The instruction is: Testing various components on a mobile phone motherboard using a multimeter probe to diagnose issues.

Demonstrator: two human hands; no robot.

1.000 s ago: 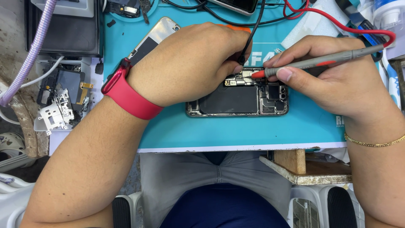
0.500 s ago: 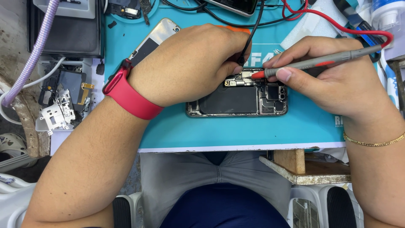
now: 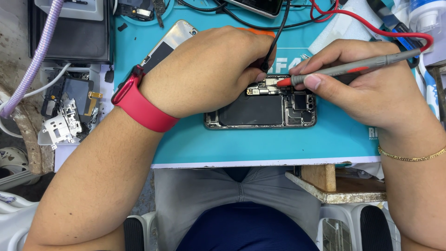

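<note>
An opened phone (image 3: 260,110) with its black battery and circuit board exposed lies on a teal work mat (image 3: 260,144). My right hand (image 3: 367,88) grips a grey test probe with a red tip (image 3: 353,69); the tip touches the board at the phone's upper edge. My left hand (image 3: 209,69), with a red band on its wrist, rests over the phone's left end and pinches a black probe lead (image 3: 272,51) held down onto the board beside the red tip.
A detached phone screen (image 3: 167,44) lies behind my left wrist. Loose phone parts and metal shields (image 3: 69,111) sit at the left. A lilac hose (image 3: 35,60) runs along the far left. Red and black cables (image 3: 362,21) cross the mat's back. A bottle (image 3: 425,14) stands top right.
Both hands stay on the phone; the red probe tip has shifted only very slightly along the board.
</note>
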